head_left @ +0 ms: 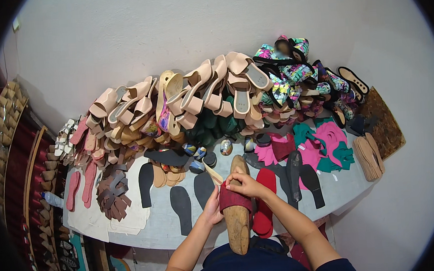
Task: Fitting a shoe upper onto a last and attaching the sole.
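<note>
A worn wooden shoe last [238,226] points away from me, between my body and the table. Across its middle lies a dark red sandal strap [233,198]. My right hand [243,185] is closed over the strap's far edge, thumb and fingers pinched together. To the left of the last, my left hand [213,207] is closed at the strap's left side, its fingertips partly hidden. A cream strip [213,171] rises from those fingertips. Red sole pieces [264,202] lie just right of the last, under my right forearm.
Sandals with beige straps [201,84] and floral ones [285,76] are heaped along the wall. Black soles [182,209], brown straps [115,194] and pink and green cutouts [324,141] cover parts of the grey table [158,236]. Shelves of lasts [50,175] stand at left.
</note>
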Available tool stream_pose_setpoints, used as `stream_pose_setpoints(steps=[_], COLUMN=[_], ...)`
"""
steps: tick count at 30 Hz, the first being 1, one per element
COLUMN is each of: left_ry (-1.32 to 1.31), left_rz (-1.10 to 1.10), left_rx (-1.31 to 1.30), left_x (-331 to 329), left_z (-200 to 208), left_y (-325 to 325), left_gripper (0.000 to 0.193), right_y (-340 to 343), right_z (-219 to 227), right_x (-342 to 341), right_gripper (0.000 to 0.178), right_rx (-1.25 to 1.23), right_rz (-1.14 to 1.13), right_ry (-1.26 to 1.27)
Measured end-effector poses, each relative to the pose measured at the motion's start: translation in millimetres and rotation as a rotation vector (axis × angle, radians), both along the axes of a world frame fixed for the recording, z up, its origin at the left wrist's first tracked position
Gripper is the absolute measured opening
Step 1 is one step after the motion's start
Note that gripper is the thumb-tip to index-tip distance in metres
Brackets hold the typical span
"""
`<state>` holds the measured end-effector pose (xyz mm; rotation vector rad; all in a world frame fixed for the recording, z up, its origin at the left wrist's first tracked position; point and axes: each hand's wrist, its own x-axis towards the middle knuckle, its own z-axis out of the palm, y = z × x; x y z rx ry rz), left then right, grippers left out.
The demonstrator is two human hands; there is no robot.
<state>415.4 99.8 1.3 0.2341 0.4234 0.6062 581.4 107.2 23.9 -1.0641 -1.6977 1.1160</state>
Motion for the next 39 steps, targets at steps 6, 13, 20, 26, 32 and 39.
stream_pose_setpoints(steps=[6, 13, 20, 26, 32, 39], left_ry=[0.079, 0.108, 0.082, 0.148, 0.157, 0.066], left_rz=[-0.082, -0.057, -0.027, -0.024, -0.013, -0.027], left_rx=[0.025, 0.023, -0.019, 0.013, 0.011, -0.019], left_x=[4.6, 2.6, -4.6, -2.9, -7.0, 0.6], left_z=[6.7, 0.9, 0.5, 5.2, -3.5, -2.9], left_y=[5.3, 11.5, 17.4, 16.4, 17.1, 15.8], left_gripper=[0.06, 0.056, 0.052, 0.052, 0.054, 0.06], right_y=[0.9, 0.8, -29.5, -29.6, -25.5, -12.9], right_z=[10.4, -2.5, -28.3, -29.0, -2.7, -9.1], right_x=[1.0, 8.7, -0.7, -14.0, -7.8, -5.1], right_gripper=[0.019, 0.031, 0.036, 0.035, 0.031, 0.027], right_rx=[-0.023, 0.056, -0.504, -0.422, -0.061, 0.037], right_rz=[-0.012, -0.507, -0.438, -0.494, -0.658, -0.663], right_ry=[-0.012, 0.115, 0.332, 0.191, -0.145, -0.191])
